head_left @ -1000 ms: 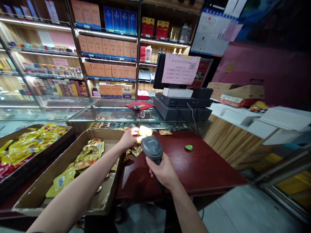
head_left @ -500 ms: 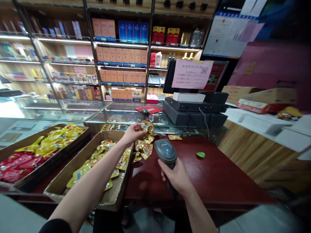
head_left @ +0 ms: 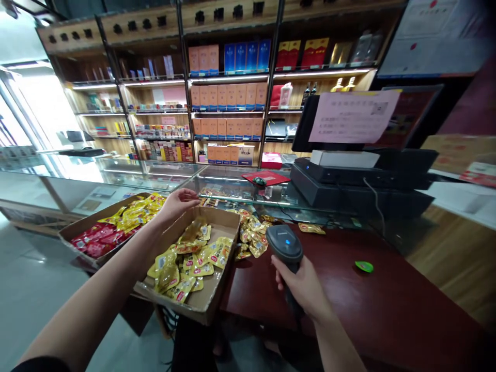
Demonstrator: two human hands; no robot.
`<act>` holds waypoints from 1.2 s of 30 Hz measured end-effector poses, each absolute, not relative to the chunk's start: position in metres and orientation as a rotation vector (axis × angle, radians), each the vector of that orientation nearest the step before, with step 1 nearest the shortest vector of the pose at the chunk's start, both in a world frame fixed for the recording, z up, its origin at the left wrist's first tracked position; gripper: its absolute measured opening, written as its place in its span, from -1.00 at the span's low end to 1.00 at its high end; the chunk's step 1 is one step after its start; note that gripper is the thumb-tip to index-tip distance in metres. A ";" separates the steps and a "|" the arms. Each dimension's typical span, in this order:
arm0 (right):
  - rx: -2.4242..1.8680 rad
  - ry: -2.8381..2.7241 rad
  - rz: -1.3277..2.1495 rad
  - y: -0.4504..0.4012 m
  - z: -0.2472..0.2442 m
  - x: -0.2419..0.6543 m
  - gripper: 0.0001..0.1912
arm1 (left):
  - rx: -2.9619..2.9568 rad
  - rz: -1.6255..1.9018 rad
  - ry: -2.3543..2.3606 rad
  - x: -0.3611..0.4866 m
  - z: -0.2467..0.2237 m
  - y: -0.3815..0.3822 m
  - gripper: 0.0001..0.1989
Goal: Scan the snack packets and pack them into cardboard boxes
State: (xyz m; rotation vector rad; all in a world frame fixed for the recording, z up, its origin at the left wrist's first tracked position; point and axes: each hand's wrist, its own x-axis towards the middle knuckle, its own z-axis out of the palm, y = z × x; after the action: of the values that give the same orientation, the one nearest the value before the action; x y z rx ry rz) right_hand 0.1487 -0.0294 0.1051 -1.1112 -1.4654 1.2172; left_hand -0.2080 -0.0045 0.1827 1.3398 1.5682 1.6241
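My right hand (head_left: 304,284) grips the handle of a dark grey barcode scanner (head_left: 284,243), which has a blue light on top. My left hand (head_left: 179,204) hovers over the far left edge of a cardboard box (head_left: 228,217), its fingers stretched out and nothing seen in them. Inside that box lie several gold snack packets (head_left: 201,261); one near the far side is blurred, under my left hand. To the right of the box is a pile of gold packets (head_left: 253,232), close to the scanner's head.
A second box with yellow packets (head_left: 141,212) and red packets (head_left: 106,238) stands at the left. One gold packet (head_left: 311,228) and a small green item (head_left: 364,266) lie on the dark red table (head_left: 329,310). Behind are a glass counter (head_left: 155,173), a mouse (head_left: 259,181) and a monitor (head_left: 349,119).
My left hand has moved left from the pile to above the box and let go of the gold packet it held. The view has turned left; my right hand still holds the scanner.
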 end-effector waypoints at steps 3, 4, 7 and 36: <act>-1.097 -1.454 1.227 -0.030 0.110 0.150 -0.53 | 1.321 1.615 1.556 -0.204 0.179 -0.004 -0.47; -1.099 -1.444 1.229 -0.031 0.111 0.151 -0.53 | 1.316 1.607 1.538 -0.199 0.176 0.000 -0.47; -1.114 -1.422 1.217 -0.031 0.111 0.158 -0.54 | 1.329 1.539 1.470 -0.171 0.167 0.017 -0.49; -1.299 -1.314 1.133 -0.024 0.089 0.186 -0.67 | 2.676 -0.094 1.724 -0.026 0.060 0.084 -0.71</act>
State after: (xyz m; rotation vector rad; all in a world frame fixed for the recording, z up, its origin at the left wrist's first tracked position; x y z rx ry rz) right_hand 0.1856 -0.0243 0.0894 -1.2990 -1.3139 1.1333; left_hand -0.0258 0.0842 0.0602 2.6758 1.7239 -0.0938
